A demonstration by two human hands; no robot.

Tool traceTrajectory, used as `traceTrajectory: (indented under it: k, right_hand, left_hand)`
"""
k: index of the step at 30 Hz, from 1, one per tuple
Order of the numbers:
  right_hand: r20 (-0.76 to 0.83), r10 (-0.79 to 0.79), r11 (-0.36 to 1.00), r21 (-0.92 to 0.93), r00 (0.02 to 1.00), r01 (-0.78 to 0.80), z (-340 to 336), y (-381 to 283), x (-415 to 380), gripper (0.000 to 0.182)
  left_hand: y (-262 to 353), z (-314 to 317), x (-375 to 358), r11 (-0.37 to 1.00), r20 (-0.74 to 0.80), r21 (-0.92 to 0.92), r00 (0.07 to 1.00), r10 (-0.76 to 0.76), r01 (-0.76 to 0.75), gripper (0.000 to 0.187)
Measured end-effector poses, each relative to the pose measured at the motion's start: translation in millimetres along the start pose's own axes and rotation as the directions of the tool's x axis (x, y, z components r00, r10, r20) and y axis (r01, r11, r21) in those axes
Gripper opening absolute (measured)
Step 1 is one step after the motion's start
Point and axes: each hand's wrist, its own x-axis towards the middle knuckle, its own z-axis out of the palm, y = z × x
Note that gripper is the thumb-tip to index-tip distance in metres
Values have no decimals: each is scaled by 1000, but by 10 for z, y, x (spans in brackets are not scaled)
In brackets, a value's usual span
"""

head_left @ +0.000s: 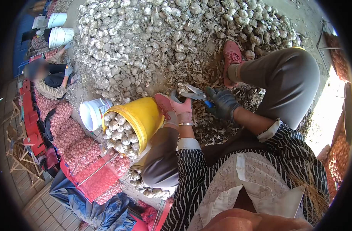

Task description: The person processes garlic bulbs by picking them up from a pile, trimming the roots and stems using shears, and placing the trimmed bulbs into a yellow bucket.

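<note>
The pink-gloved left hand (183, 106) seems to pinch a garlic bulb (181, 89) between the pink shoes (233, 53). The dark-gloved right hand (223, 104) grips shears (199, 96) with the blades apart, right by the bulb, maybe so they can reach it easily. A yellow bucket (147, 117) full of more bulbs (121, 133) is by the left leg (160, 158), likely to keep it close.

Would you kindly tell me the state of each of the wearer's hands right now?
Left hand: closed on what looks like a garlic bulb.
Right hand: closed around the handles of the shears, blades apart.
</note>
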Motion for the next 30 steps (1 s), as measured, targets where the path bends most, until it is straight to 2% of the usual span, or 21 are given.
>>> traceTrajectory:
  k: [1,2,4,5,7,8,10,12,14,16,17,19,20,22,23,25,26,28,30]
  right_hand:
    - [-136,-80,995,-71,987,71,26,7,-38,52]
    - [-146,-85,995,-73,986,74,28,33,-70,52]
    - [-66,-69,998,4,995,70,17,68,-114,52]
    - [-76,-75,997,5,994,76,10,71,-146,52]
    - [14,2,996,86,1000,-3,-5,71,-207,52]
    - [7,-3,996,89,1000,3,-35,70,-239,52]
    - [137,37,985,161,990,-59,-97,54,-310,52]
    - [78,4,985,172,997,-18,-89,-7,-419,51]
    - [16,-25,984,179,1000,22,-70,-48,-487,50]
    - [-93,-163,986,23,982,166,-63,-66,-525,50]
    - [-97,-160,986,24,982,163,-74,-75,-530,50]
    - [-45,-104,993,-62,994,101,-96,-93,-517,51]
    - [-50,-100,994,-58,994,97,-82,-56,-487,51]
    - [72,-22,998,-60,997,26,-37,21,-414,55]
    - [69,-18,998,-58,997,22,-24,46,-422,55]
    - [173,18,989,141,985,-43,-22,67,-440,56]
    - [174,18,989,140,985,-43,-23,53,-455,56]
    - [163,-75,990,129,984,54,-17,7,-480,55]
    - [200,-59,988,149,978,30,16,3,-457,54]
  left_hand:
    - [-8,14,-90,998,14,-56,1000,10,-9,58]
    - [-14,22,-160,994,29,-111,999,22,-19,58]
    - [49,0,-275,995,31,-88,998,46,-43,57]
    - [116,-27,-356,991,41,-130,998,50,-45,60]
    - [293,-84,-500,984,48,-168,997,64,-55,63]
    - [399,-118,-565,978,29,-208,999,23,-17,62]
    - [487,-200,-617,969,5,-246,1000,-14,15,61]
    - [475,-287,-581,990,-60,136,997,-39,47,60]
    - [200,-334,-491,990,-110,136,994,-28,43,62]
    - [199,-368,-489,955,-71,295,997,-4,25,66]
    - [235,-351,-533,955,-68,297,998,0,20,66]
    - [293,-323,-655,901,-13,419,991,134,-116,68]
    - [376,-301,-732,899,-8,421,990,139,-123,68]
    - [484,-261,-861,914,-50,377,982,180,-149,66]
    - [485,-260,-876,913,-45,378,982,183,-152,66]
    - [498,-265,-909,997,-37,18,997,71,-71,64]
    - [499,-276,-922,997,-37,18,997,70,-69,64]
    - [524,-296,-940,962,-70,218,980,185,-166,64]
    - [576,-290,-973,960,-56,210,979,198,-182,65]
